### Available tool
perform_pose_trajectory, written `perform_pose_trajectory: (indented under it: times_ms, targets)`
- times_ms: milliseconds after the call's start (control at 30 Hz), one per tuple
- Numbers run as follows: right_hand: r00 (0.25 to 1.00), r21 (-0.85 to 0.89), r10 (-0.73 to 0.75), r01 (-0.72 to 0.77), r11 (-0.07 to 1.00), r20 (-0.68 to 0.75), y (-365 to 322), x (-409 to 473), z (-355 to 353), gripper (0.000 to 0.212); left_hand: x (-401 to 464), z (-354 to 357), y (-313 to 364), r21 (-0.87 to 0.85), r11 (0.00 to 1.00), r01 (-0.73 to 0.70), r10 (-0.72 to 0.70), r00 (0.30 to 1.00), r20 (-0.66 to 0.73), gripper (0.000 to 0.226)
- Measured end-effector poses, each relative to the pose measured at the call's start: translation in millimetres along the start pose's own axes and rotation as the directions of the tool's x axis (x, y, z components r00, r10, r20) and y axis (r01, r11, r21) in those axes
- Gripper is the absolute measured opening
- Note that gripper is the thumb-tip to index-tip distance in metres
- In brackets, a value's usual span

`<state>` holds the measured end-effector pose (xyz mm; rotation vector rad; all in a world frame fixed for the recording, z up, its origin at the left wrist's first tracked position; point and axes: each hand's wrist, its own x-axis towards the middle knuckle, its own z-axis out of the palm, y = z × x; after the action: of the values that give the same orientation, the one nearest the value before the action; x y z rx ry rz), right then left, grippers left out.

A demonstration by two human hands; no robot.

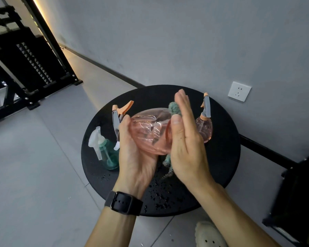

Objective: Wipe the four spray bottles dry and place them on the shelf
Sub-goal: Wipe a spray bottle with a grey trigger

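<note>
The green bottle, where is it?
The green bottle stands on the black round table's left edge, just left of the left hand.

3 spray bottles: 2 pink (151,132) (204,128), 1 green (108,154) at 9 o'clock. 1 green cloth (175,108), 1 round table (221,157), 1 wall socket (239,91), 1 watch (124,203).
</note>
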<state>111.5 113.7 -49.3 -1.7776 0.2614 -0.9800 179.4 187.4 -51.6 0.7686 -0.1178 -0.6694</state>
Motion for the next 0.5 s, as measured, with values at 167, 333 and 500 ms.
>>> perform_pose_trajectory:
  times_ms: [167,333,500]
  targets:
    - [0.982,0.116,0.181,-0.175,0.978,-0.044,-2.0,1.3,-9.6,0.042,-4.3,5.1,2.0,0.072,0.997,-0.01,0.013,0.999,-0.035,0.064]
    - [0.94,0.163,0.321,-0.301,0.939,-0.112,1.4,6.9,-15.0,0.036,-4.4,-1.4,1.3,0.217,0.974,-0.065,0.083,0.994,-0.074,0.034]
    - [0.941,0.139,0.303,-0.283,0.949,-0.149,6.9,12.9,-24.4,0.03,-5.2,-4.8,-2.4,0.489,0.861,-0.136,0.198,0.977,-0.078,0.04]
